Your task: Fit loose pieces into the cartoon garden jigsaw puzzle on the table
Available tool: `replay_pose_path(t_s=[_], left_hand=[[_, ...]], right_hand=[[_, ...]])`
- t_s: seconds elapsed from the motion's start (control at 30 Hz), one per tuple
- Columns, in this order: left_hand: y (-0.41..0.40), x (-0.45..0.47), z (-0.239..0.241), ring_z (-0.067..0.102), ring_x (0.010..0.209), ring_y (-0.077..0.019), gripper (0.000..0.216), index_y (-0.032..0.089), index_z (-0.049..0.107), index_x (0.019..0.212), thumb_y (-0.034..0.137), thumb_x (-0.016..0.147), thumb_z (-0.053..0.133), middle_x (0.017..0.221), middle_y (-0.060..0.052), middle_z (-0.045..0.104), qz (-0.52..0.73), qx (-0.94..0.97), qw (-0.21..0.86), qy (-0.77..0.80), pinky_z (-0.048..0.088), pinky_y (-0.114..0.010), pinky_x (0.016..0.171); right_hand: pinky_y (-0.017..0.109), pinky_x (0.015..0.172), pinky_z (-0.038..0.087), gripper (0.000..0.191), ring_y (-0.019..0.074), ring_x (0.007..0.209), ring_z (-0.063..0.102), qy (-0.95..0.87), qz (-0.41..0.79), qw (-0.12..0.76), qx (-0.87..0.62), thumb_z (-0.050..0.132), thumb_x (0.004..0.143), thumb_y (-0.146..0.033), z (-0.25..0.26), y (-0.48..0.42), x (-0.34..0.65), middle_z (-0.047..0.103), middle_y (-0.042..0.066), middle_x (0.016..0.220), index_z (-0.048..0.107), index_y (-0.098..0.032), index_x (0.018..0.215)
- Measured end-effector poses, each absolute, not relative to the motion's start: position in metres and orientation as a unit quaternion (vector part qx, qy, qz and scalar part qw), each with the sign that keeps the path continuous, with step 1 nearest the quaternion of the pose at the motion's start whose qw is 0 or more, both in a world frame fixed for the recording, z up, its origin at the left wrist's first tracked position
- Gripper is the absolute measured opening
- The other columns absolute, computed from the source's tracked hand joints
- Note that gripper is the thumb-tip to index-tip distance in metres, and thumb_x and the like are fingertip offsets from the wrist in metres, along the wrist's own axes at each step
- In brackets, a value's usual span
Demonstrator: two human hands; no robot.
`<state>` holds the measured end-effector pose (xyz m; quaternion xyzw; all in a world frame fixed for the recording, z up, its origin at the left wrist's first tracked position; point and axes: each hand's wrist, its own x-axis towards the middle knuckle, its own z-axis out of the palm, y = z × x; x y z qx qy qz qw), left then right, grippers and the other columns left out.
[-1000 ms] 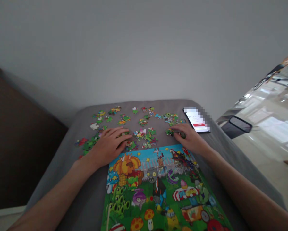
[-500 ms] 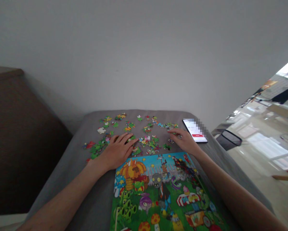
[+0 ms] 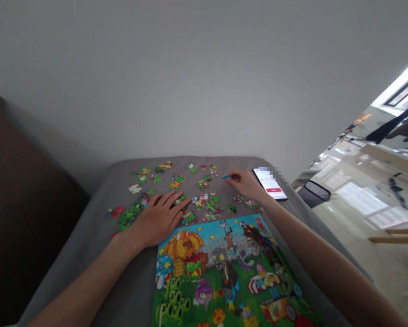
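Note:
My left hand [image 3: 159, 217] lies flat with its fingers spread on the grey cushioned surface [image 3: 98, 236], resting over some of the loose jigsaw pieces [image 3: 204, 200]. My right hand [image 3: 246, 183] reaches to the far side of the pieces and pinches a small blue puzzle piece [image 3: 225, 176] at its fingertips. A colourful cartoon picture sheet [image 3: 224, 272] with a pumpkin house and a zombie lies close to me, between my forearms.
A phone [image 3: 270, 183] with a lit screen lies at the far right of the surface, just beside my right hand. A brown piece of furniture [image 3: 20, 200] stands to the left. A pale wall is behind; a glossy floor shows on the right.
My right hand moved away from me toward the far pieces and took hold of a blue piece. The left hand stayed flat on the pieces. The camera view shifted.

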<state>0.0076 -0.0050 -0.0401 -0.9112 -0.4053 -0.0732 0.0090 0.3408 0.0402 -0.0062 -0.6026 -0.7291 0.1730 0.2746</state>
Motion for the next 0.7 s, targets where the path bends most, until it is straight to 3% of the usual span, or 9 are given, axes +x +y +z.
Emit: replay_pose_path(t_s=[0.13,0.2,0.37,0.47,0.7], left_hand=[[-0.005,0.007,-0.043,0.045,0.147,-0.0341,0.052,0.031,0.051,0.155,0.036,0.109,0.027,0.161,-0.009,0.05,-0.085,-0.91,0.015,-0.405,0.031,-0.054,0.116],[-0.004,0.007,-0.043,0.046,0.146,-0.0337,0.053,0.03,0.051,0.155,0.037,0.11,0.025,0.161,-0.01,0.05,-0.083,-0.912,0.017,-0.401,0.032,-0.054,0.116],[-0.004,0.007,-0.044,0.047,0.145,-0.0322,0.054,0.029,0.052,0.154,0.036,0.109,0.023,0.158,-0.011,0.053,-0.075,-0.912,0.029,-0.402,0.033,-0.054,0.116],[-0.003,0.007,-0.045,0.047,0.146,-0.0307,0.054,0.031,0.051,0.155,0.037,0.109,0.024,0.158,-0.008,0.053,-0.073,-0.907,0.027,-0.414,0.033,-0.054,0.118],[-0.001,0.005,-0.046,0.046,0.147,-0.0312,0.054,0.03,0.049,0.157,0.04,0.11,0.025,0.16,-0.009,0.051,-0.074,-0.909,0.026,-0.409,0.034,-0.054,0.118]], right_hand=[[0.032,0.066,0.057,0.038,0.0185,0.075,0.07,-0.729,0.27,0.317,-0.544,0.067,0.091,-0.034,-0.003,-0.011,0.353,0.075,0.005,0.096,0.069,-0.02,0.126],[0.032,0.063,0.057,0.033,0.0184,0.07,0.07,-0.722,0.32,0.326,-0.52,0.063,0.093,-0.039,-0.003,-0.037,0.355,0.075,0.004,0.085,0.071,-0.021,0.119],[0.032,0.071,0.059,0.021,0.0203,0.082,0.074,-0.679,0.427,0.329,-0.498,0.071,0.089,-0.042,-0.006,-0.073,0.348,0.079,0.005,0.091,0.075,-0.023,0.098],[0.03,0.067,0.056,0.015,0.0178,0.077,0.071,-0.657,0.481,0.306,-0.493,0.074,0.087,-0.037,-0.01,-0.077,0.343,0.077,0.003,0.087,0.077,-0.024,0.094],[0.032,0.066,0.053,0.005,0.0178,0.072,0.067,-0.677,0.46,0.306,-0.486,0.08,0.082,-0.03,-0.015,-0.074,0.337,0.073,0.002,0.081,0.081,-0.026,0.085]])
